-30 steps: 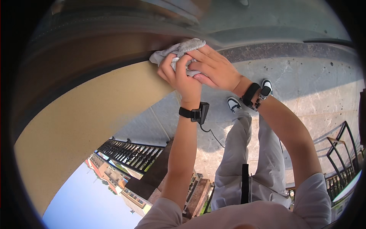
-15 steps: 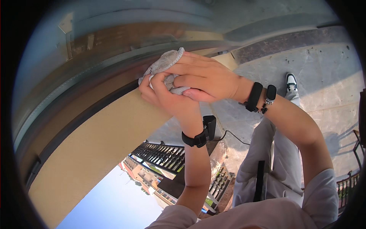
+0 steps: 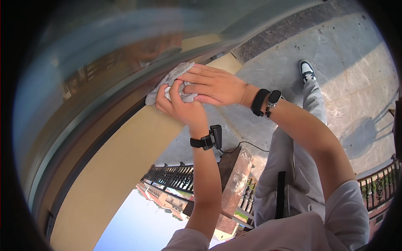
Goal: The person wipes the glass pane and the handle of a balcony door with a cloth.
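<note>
A crumpled grey cloth (image 3: 169,78) is pressed against the dark window frame (image 3: 125,109), at the corner where the frame meets a beige wall (image 3: 119,167). My left hand (image 3: 183,109) has its fingers bent into the cloth's folds and grips it. From the right, my right hand (image 3: 220,85) lies over the same cloth, fingers long and pressed onto it, its thumb close to my left hand. Part of the cloth is hidden beneath the fingers. Above the frame the window glass (image 3: 96,46) shows blurred reflections.
A black band with a small box (image 3: 212,136) on my left wrist trails a cable (image 3: 251,144). Below are the grey tiled floor (image 3: 347,62) and my shoe (image 3: 307,70). A dark railing (image 3: 171,178) and a stone ledge (image 3: 236,180) stand beyond my left arm.
Both hands and the cloth sit slightly further left in the view, still against the frame. The whole view has shifted. The cloth's upper flap now lies flatter under my right fingers.
</note>
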{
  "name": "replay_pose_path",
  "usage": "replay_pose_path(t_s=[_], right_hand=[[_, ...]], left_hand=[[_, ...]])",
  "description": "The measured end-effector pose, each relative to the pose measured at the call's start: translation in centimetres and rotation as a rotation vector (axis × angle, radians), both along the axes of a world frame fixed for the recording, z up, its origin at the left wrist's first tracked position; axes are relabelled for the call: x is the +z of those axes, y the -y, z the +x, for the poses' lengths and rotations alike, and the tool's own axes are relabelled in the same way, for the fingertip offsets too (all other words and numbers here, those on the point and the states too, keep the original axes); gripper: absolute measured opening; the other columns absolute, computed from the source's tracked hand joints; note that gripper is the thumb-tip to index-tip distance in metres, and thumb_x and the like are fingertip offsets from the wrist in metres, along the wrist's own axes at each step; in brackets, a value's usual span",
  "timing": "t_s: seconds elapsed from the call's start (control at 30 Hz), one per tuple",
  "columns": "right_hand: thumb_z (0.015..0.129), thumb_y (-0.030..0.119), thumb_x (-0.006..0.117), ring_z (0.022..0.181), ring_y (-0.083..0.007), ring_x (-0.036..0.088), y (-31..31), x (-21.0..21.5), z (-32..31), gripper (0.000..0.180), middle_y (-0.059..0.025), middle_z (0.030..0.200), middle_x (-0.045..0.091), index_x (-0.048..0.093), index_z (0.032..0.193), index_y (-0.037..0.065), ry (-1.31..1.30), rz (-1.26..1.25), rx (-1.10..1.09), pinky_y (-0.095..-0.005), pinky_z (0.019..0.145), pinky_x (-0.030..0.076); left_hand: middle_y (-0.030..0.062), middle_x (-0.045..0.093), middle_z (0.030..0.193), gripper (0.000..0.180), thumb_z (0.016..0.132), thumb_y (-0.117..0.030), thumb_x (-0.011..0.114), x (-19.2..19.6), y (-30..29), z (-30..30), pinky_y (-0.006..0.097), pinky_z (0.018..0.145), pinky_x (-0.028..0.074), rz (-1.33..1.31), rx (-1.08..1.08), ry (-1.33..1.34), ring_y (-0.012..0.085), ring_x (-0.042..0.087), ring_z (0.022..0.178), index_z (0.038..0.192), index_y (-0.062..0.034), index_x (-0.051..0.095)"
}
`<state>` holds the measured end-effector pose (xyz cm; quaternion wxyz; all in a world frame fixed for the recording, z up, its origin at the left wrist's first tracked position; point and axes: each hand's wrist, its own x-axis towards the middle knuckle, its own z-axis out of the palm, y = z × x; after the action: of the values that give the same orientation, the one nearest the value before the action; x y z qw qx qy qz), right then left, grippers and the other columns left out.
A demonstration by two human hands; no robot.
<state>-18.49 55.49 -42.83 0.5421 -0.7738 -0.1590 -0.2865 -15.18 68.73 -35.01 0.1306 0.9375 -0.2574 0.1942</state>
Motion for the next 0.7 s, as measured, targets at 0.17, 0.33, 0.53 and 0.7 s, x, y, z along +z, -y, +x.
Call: replay_pose_path(t_s=[0.17,0.33,0.53,0.7], right_hand=[[0.102,0.032,0.061,0.140,-0.0324,0.051,2.2,-5.9,0.9,0.034,-0.0111,0.153,0.054,0.063,0.128,0.010,0.038,-0.124,0.013,-0.0493,0.125,0.036],[0.103,0.031,0.060,0.142,-0.0322,0.049,3.5,-12.6,-0.2,0.035,-0.0096,0.153,0.053,0.062,0.131,0.010,-0.076,-0.264,0.058,-0.0474,0.124,0.037],[0.096,0.018,0.062,0.143,-0.0376,0.047,3.1,-12.2,-1.4,0.036,-0.0138,0.154,0.051,0.061,0.130,0.007,-0.142,-0.179,-0.027,-0.0483,0.119,0.042],[0.093,0.014,0.060,0.140,-0.0386,0.051,3.0,-7.0,0.6,0.034,-0.0167,0.154,0.052,0.064,0.126,0.006,0.046,-0.036,-0.032,-0.0491,0.117,0.044]], left_hand=[[0.0141,0.051,0.129,0.033,0.079,0.001,0.072,-8.2,1.1,0.4,0.051,0.102,0.038,-0.171,0.025,0.042,0.0380,0.045,0.122,0.111,-0.0055,0.067],[0.0129,0.052,0.128,0.033,0.079,0.006,0.070,-17.5,2.6,1.0,0.051,0.101,0.040,-0.176,0.043,-0.052,0.0376,0.046,0.121,0.109,-0.0084,0.068],[0.0087,0.053,0.127,0.035,0.080,0.006,0.072,-16.4,2.4,-0.5,0.048,0.100,0.043,-0.200,0.003,-0.154,0.0357,0.048,0.119,0.110,-0.0117,0.072],[0.0049,0.054,0.122,0.034,0.080,-0.002,0.079,-9.7,4.4,0.2,0.044,0.091,0.044,-0.441,-0.032,0.055,0.0316,0.050,0.113,0.110,-0.0164,0.076]])
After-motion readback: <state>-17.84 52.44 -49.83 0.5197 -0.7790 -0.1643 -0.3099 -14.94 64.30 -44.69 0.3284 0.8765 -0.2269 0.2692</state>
